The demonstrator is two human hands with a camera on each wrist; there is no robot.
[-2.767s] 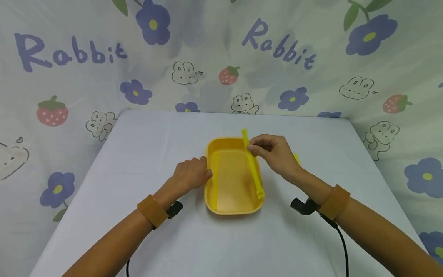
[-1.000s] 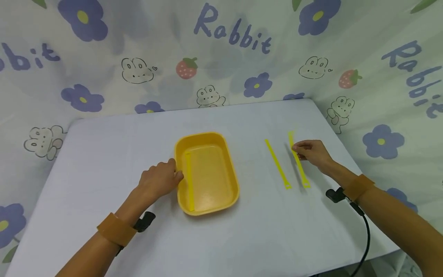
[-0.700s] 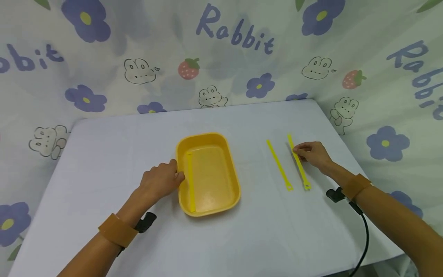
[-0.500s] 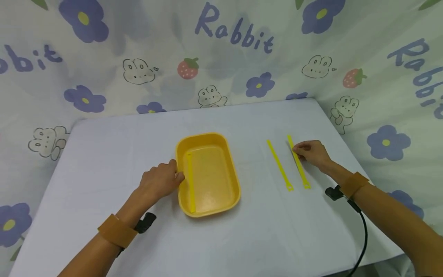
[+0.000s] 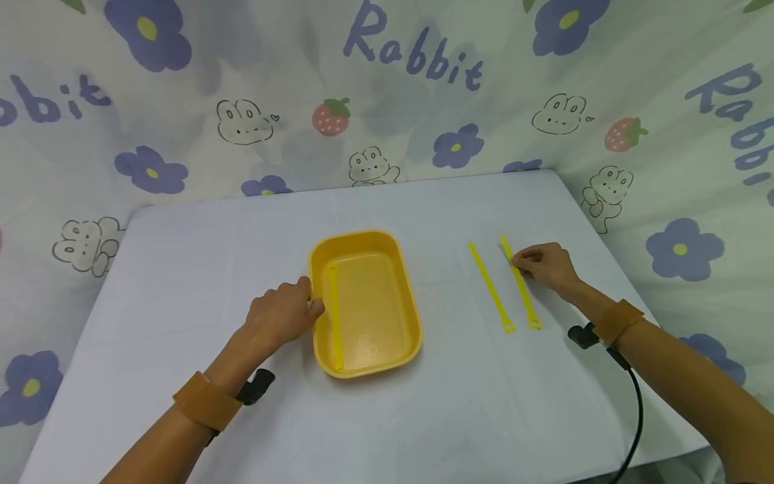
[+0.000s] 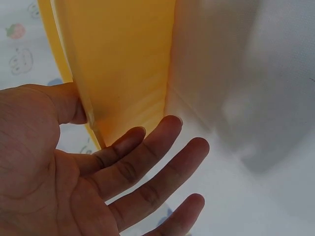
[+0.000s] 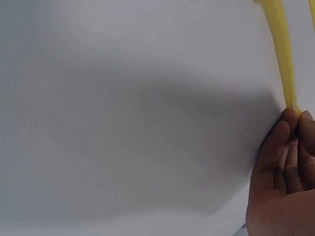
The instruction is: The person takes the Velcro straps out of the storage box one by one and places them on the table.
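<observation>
A yellow tray [image 5: 377, 366] with rounded corners stands on the table. My left hand [image 5: 281, 312] holds its left rim, thumb over the edge; in the left wrist view the fingers spread along the outer wall [image 6: 120, 64]. Inside the tray, along its left side, lies one yellow cable tie [image 5: 335, 323]. My right hand [image 5: 547, 269] pinches a second yellow cable tie [image 5: 525, 296] near its upper end, flat or nearly flat on the table. This one has a slotted head at its lower end. A third yellow cable tie [image 5: 491, 287] lies parallel, just to its left.
The table is covered in a white cloth [image 5: 459, 403]. A patterned curtain [image 5: 399, 101] closes off the back and sides. A black cable [image 5: 639, 417] hangs from the right wrist camera [image 5: 583, 336] over the table's front right.
My right hand has carried its cable tie from above the tray to the right and lowered it to the table beside the other one. The left hand stays at the tray rim.
</observation>
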